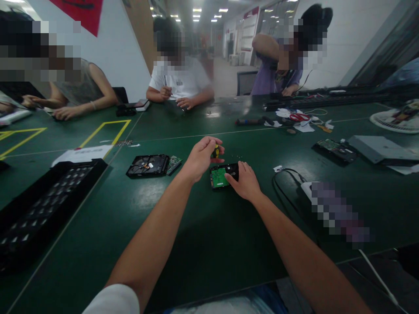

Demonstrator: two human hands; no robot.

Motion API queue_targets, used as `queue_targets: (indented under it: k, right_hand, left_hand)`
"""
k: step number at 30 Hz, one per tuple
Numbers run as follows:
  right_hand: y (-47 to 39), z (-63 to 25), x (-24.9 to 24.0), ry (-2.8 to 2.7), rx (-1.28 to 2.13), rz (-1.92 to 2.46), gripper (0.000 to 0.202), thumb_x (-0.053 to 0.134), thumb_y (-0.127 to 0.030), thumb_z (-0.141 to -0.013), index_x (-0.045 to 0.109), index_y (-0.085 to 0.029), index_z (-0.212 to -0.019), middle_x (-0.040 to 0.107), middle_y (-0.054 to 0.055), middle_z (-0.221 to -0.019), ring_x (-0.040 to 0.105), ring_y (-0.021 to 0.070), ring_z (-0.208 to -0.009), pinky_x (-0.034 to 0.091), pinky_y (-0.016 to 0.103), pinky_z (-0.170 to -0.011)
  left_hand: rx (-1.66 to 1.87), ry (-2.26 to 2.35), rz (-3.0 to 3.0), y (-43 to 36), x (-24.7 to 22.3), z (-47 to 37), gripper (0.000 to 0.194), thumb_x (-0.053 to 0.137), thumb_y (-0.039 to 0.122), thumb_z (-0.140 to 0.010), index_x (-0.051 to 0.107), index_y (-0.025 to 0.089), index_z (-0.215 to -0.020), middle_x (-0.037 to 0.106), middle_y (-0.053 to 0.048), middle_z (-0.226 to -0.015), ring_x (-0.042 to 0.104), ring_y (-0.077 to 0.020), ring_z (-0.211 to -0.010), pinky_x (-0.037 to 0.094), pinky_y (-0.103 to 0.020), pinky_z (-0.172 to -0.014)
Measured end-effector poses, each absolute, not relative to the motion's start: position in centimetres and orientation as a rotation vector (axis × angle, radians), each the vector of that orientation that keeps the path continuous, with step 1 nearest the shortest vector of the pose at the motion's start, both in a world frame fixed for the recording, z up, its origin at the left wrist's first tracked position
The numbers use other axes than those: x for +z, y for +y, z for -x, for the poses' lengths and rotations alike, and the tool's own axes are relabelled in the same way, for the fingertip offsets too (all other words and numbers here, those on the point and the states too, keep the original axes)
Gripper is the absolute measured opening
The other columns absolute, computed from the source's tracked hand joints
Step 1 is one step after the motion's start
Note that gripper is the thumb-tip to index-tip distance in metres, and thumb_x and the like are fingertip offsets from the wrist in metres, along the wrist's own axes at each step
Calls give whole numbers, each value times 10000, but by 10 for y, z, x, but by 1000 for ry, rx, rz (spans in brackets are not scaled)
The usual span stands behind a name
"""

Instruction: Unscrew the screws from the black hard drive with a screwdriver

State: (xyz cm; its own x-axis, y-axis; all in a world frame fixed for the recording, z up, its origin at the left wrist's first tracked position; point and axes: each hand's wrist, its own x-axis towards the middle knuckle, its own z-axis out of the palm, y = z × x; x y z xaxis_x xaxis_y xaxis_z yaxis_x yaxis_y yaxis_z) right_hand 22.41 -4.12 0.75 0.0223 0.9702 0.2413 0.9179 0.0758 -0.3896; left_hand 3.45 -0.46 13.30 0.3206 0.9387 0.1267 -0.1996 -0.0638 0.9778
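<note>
A hard drive (pixel 218 178) lies on the green table with its green circuit board facing up. My left hand (pixel 203 159) is closed round a screwdriver (pixel 215 151) with a yellow and black handle, just above the drive's upper left edge. Its shaft and tip are hidden or too small to make out. My right hand (pixel 247 182) grips the drive's right side, thumb across the top and fingers along the far edge. Small screws (pixel 237 157) are scattered just beyond the drive. Left of my left hand are another hard drive (pixel 147 166) and a loose circuit board (pixel 173 165).
A long black tray (pixel 49 209) occupies the left side. At right are a phone (pixel 334 211) with a cable, another hard drive (pixel 335 150) and a grey metal box (pixel 382 150). Three people sit across the table (pixel 183 226). Scraps and tools lie at the back right.
</note>
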Motion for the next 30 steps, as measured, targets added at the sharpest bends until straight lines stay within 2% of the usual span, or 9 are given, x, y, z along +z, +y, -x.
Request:
queue_targets:
  k: [5,9,15,21,26,30]
  right_hand:
    - [-41,-224,9,-1922,145,1868,884,425,-678,-987,411,15,-1536,474,268,-1563,403,389,-1494,295,505,-1242]
    - [-40,-223,9,-1915,169,1891,893,423,-692,-980,393,-10,-1557,468,250,-1577,378,381,-1513,279,518,-1251]
    - [-40,-223,7,-1909,184,1896,909,434,-697,-974,383,-8,-1565,451,254,-1587,358,378,-1527,273,511,-1255]
    - [-39,-224,4,-1913,166,1881,898,442,-686,-975,376,-12,-1565,463,257,-1578,368,374,-1523,261,525,-1259]
    - [-39,-225,3,-1912,158,1880,892,434,-701,-974,375,-45,-1576,469,237,-1581,376,374,-1520,269,534,-1255]
    - [-40,-225,3,-1918,153,1881,922,427,-701,-978,379,13,-1560,459,268,-1578,369,388,-1521,271,511,-1258]
  left_hand:
    - [1107,814,-1360,-3,129,-34,227,637,393,-967,668,172,-924,658,-65,-945,628,-160,-871,605,-282,-722]
    - [1087,867,-1509,1,125,-32,258,739,425,-887,735,183,-974,662,-43,-914,608,-146,-835,579,-243,-683]
    - [1068,867,-1521,-1,126,-32,260,695,365,-916,721,182,-1100,667,-57,-943,627,-165,-874,584,-254,-663]
    - [1090,837,-1304,-4,132,-36,95,615,263,-934,622,179,-979,681,-95,-1035,663,-210,-986,618,-303,-677]
    - [1105,877,-1342,-5,136,-34,167,558,227,-924,714,170,-932,658,-91,-1017,626,-197,-952,607,-280,-672]
    - [1102,837,-1312,-4,136,-32,167,543,214,-925,696,175,-978,651,-75,-949,626,-190,-904,609,-301,-680]
